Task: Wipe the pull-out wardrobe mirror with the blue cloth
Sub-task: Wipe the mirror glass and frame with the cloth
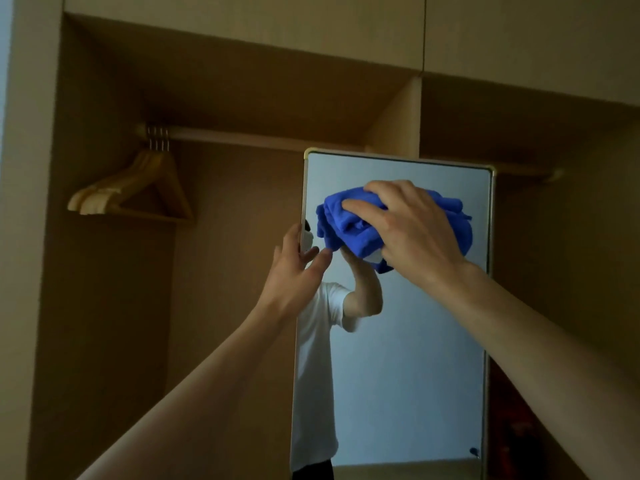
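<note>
Mirror (415, 358) stands pulled out from the wardrobe (225, 81), upright; wooden hangers (138, 192) hang on the rail at far left. Left hand (294, 268) steadies the mirror's left frame edge, fingers loosely curled round it, not clenched. Right hand (412, 226) presses the bunched blue cloth (349, 223) flat against the upper glass, fingers spread over it, cloth spilling past the palm on both sides. Judgement: keep even pressure, overlap strokes downward, left hand bracing against swing; lower glass appears not yet reached.
</note>
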Motion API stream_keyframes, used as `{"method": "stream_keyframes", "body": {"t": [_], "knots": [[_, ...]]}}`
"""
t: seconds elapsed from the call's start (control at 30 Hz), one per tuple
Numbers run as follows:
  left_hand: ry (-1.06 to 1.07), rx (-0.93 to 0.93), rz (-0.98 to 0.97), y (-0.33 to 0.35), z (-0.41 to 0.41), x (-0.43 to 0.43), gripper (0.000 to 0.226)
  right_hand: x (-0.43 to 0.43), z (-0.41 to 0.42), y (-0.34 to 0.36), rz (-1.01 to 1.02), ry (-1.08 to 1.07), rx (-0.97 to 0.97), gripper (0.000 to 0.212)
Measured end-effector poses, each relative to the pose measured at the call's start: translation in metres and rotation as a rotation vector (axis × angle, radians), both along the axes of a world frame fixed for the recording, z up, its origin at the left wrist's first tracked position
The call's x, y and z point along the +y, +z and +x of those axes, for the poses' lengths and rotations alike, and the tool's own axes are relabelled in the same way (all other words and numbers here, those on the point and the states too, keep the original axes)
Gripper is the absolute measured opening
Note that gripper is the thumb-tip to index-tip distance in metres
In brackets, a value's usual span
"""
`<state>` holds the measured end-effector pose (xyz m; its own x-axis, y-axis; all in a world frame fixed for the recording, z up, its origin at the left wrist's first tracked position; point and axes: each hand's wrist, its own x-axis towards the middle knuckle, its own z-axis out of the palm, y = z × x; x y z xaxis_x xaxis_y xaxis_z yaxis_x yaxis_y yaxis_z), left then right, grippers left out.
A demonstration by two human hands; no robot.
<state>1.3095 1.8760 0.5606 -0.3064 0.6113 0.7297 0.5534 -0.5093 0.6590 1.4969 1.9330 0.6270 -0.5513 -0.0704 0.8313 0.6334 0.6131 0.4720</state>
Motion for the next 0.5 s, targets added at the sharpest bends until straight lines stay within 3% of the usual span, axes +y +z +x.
{"method": "stream_keyframes", "body": {"t": [0.23, 0.5], "knots": [[0.08, 0.006, 0.02, 0.021, 0.003, 0.008, 0.076, 0.018, -0.002, 0.056, 0.081, -0.098, 0.045, 0.07], [0.253, -0.008, 0.067, 0.031, 0.019, 0.016, 0.068, 0.043, -0.003, 0.062, 0.047, -0.054, 0.035, 0.065]]}}
